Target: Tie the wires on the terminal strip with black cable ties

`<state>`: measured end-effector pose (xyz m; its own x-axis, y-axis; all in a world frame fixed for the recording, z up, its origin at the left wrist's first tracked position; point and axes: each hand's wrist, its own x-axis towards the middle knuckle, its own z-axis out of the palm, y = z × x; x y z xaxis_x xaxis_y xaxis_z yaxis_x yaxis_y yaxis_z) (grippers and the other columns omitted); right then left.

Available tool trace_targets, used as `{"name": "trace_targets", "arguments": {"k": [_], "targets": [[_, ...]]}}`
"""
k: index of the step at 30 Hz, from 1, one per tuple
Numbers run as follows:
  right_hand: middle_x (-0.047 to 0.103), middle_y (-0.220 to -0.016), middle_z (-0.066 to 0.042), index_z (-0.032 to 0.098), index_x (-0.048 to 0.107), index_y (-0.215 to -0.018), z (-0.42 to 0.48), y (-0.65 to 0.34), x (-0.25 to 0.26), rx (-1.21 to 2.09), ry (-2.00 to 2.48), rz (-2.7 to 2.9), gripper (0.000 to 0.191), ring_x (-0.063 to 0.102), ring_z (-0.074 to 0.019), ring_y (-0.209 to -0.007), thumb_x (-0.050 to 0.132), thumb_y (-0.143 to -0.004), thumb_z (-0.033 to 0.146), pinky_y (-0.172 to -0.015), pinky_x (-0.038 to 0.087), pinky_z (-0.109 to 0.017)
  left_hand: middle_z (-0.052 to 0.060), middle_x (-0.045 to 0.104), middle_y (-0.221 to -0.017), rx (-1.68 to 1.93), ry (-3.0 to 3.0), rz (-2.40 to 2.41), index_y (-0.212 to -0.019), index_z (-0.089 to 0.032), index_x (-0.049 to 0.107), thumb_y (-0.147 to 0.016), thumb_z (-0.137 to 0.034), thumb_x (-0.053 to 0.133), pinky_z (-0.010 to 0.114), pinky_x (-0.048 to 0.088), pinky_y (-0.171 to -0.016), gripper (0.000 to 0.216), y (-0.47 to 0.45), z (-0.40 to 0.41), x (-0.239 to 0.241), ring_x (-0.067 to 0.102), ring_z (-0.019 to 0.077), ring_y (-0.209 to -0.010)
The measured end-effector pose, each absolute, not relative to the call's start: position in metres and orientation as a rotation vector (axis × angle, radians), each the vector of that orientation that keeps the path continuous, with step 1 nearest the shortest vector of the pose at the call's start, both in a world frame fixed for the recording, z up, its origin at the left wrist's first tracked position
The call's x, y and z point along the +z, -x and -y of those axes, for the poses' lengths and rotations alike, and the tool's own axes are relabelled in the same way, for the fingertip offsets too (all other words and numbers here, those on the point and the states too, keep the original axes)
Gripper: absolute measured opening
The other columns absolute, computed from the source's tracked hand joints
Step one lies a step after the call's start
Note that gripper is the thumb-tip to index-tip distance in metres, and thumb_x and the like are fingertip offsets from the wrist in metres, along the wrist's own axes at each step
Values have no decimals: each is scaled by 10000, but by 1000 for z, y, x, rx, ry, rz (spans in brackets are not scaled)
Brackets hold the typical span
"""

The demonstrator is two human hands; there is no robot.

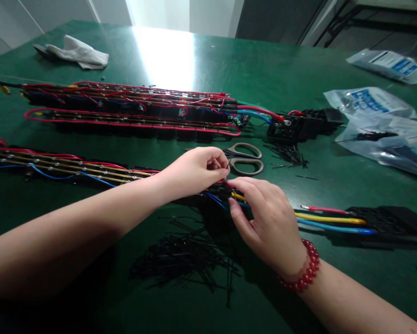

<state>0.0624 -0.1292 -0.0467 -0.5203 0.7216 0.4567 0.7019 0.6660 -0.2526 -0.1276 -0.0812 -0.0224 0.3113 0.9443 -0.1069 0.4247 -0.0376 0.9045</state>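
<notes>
evidently both hands meet at one spot; the left hand (198,174) lies over the near strip (104,172), its thumb and forefinger almost together at the strip's wire end; something thin and dark seems to show at their tips, but it is too small to say whether they grip it; the right hand (269,215) is just beside, thumb and forefinger a little apart on either side of the yellow wire (329,218) where it leaves the strip — probably to steady that end, though whether they press on it cannot be told.

the near strip is long and narrow; its long axis runs from beneath the fingers off to the left, slanting slightly towards the far side; its wire end points right, and the yellow wire and light blue wire (334,226) pass under the right hand to a black block (393,225) well to the right of the fingers.

the pile of black ties (184,260) lies on the near side of the fingers, likely for easy picking; the scissors (245,160) rest just beyond the left fingertips, handles to the right — probably put there to be within reach; a second strip (142,99) lies farther past the fingers, roughly side by side with the near one, perhaps to leave the hands room.
</notes>
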Motion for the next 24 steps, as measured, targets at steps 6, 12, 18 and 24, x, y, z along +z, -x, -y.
{"name": "trace_targets", "arguments": {"k": [6, 12, 18, 24], "targets": [[725, -1093, -82, 154, 623, -1153, 129, -63, -46, 46, 1078, 2358, 244, 659, -261, -991, 536, -938, 231, -845, 482, -405, -14, 657, -725, 708, -1693, -1255, -813, -172, 588, -872, -243, 585, 230, 414, -612, 93, 130, 81, -30, 576, 113, -673], [728, -1088, -79, 155, 627, -1158, 129, -62, -45, 52, 1082, 2365, 250, 663, -260, -986, 524, -944, 233, -840, 481, -404, -8, 660, -730, 666, -1714, -1295, -808, -175, 591, -869, -251, 581, 239, 432, -630, 98, 129, 80, -30, 595, 125, -692], [731, -1102, -72, 164, 635, -1175, 129, -62, -45, 54, 1090, 2366, 265, 668, -259, -987, 519, -948, 233, -845, 486, -406, -24, 645, -688, 629, -1580, -1311, -806, -165, 613, -852, -245, 610, 239, 408, -616, 92, 127, 80, -24, 578, 105, -641], [735, -1108, -71, 171, 643, -1177, 129, -63, -45, 81, 1098, 2372, 267, 671, -259, -994, 524, -947, 235, -855, 496, -411, -32, 628, -647, 645, -1481, -1288, -784, -158, 619, -831, -253, 628, 224, 375, -581, 106, 127, 81, -21, 557, 89, -600]]}}
